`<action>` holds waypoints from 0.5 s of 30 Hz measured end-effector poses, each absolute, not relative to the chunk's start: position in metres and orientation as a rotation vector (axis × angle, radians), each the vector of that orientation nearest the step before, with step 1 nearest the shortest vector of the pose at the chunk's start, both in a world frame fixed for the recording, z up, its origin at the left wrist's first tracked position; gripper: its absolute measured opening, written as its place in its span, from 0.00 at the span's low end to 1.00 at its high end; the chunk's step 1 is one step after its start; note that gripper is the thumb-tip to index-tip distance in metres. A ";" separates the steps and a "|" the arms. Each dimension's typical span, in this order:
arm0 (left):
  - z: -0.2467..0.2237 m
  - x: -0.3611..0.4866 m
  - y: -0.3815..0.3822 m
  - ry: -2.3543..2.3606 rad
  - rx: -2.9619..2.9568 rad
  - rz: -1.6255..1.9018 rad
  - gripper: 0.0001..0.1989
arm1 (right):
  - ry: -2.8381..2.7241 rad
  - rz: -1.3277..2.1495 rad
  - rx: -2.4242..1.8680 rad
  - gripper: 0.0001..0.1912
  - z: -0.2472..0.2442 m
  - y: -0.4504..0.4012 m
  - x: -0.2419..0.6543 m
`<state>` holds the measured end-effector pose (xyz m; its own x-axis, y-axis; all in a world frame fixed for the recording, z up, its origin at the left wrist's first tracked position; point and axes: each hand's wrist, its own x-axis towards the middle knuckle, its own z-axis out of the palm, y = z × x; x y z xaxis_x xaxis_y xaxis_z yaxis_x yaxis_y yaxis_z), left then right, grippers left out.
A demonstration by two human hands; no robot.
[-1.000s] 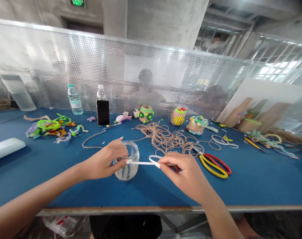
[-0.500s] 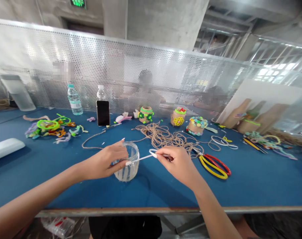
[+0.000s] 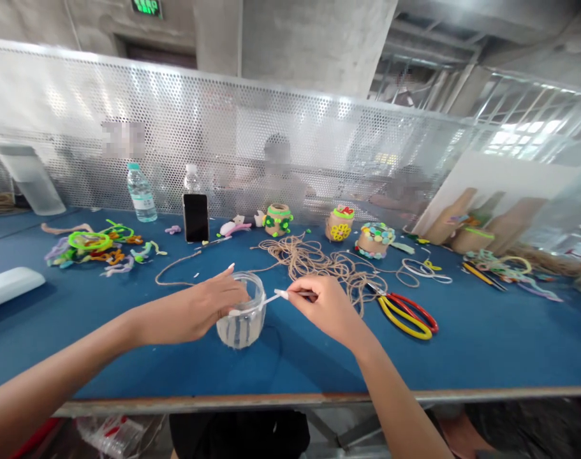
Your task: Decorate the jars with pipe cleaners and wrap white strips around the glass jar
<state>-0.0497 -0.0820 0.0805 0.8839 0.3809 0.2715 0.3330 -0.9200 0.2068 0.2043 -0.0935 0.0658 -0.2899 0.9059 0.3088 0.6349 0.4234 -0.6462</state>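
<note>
Holding, near left: The left hand (image 3: 199,305) is clenched around the upper part of a clear jar (image 3: 238,335), with the forefinger lifted clear. This grip appears to steady the jar for work at its mouth.

Holding, near right: The right hand (image 3: 321,309) pinches one end of a white pipe cleaner (image 3: 268,301) between thumb and fingers. The piece runs across to the jar's upper edge, where the left hand's fingers hide its other end. Whether it is attached there cannot be told.

Jar position: Upright on the blue tabletop (image 3: 319,363), near its front edge and left of centre, with pale streaks on its wall.

Beside the hands: Loose jute twine (image 3: 319,264) lies just beyond the right hand. To its right, near the twine's edge, are scissors (image 3: 405,315) with red and yellow handles, placed within easy reach.

Left side: A white bar (image 3: 10,287) lies near the edge, and a heap of colored pipe cleaners (image 3: 89,241) lies farther back.

Far row: A phone (image 3: 196,218) stands upright beside a water bottle (image 3: 141,194). Three decorated jars (image 3: 339,224) stand to the right, set out of the work area.

Far boundary: A perforated metal screen (image 3: 223,108) runs behind the tabletop, with a blurred person (image 3: 278,185) beyond it.
</note>
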 end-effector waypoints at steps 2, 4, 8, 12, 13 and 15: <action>0.089 -0.051 -0.081 0.521 2.820 0.352 0.16 | -2.043 0.535 -1.287 0.09 0.068 -0.100 0.204; 0.096 -0.049 -0.081 0.508 2.751 0.260 0.15 | -2.058 0.516 -1.282 0.10 0.069 -0.105 0.203; 0.093 -0.037 -0.086 0.669 2.762 0.268 0.09 | -2.051 0.528 -1.284 0.09 0.068 -0.107 0.202; 0.077 -0.027 -0.087 0.808 2.770 0.492 0.16 | -2.034 0.607 -1.278 0.09 0.065 -0.111 0.203; 0.074 -0.027 -0.086 0.803 2.743 0.537 0.16 | -2.032 0.631 -1.271 0.09 0.065 -0.112 0.204; 0.071 -0.028 -0.086 0.804 2.694 0.603 0.12 | -2.034 0.664 -1.256 0.09 0.065 -0.118 0.204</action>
<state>-0.0283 -0.0857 0.0713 0.7599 0.5698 0.3128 0.4595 -0.8112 0.3616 0.2040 -0.1177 0.0652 -0.3314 0.9069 0.2602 0.5786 0.4132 -0.7032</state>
